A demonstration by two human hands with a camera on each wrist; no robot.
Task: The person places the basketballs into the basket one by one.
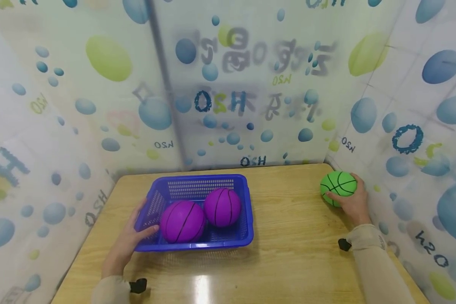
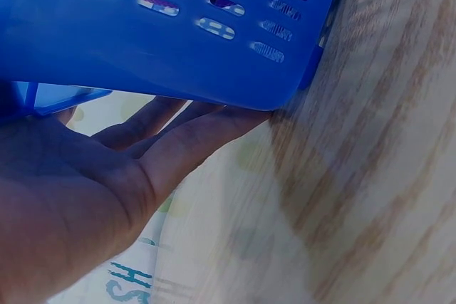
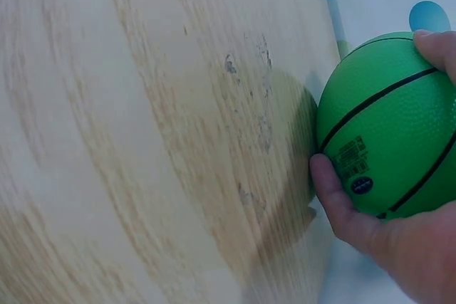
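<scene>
Against the left end of a blue plastic basket [image 1: 213, 245], my left hand [image 1: 126, 240] hooks its thumb over the rim while the fingers lie along the outer wall. In the left wrist view those fingers [image 2: 189, 137] reach down the basket's slotted side near the tabletop. Two purple balls with black lines sit inside it, a larger ball [image 1: 182, 221] at the front left and a smaller ball [image 1: 223, 207] to its right. Far to the right, my right hand [image 1: 354, 204] grips a green ball [image 1: 338, 185] with black lines, close over the table's right edge. Its printed label [image 3: 354, 161] shows in the right wrist view.
A wooden table [image 1: 289, 236] carries the basket. Printed curtains or sheets with blue and green dots close in the back [image 1: 228, 84], left [image 1: 34, 169] and right [image 1: 422, 190] sides, the right one near the green ball. Small black devices [image 1: 138, 286] sit at both wrists.
</scene>
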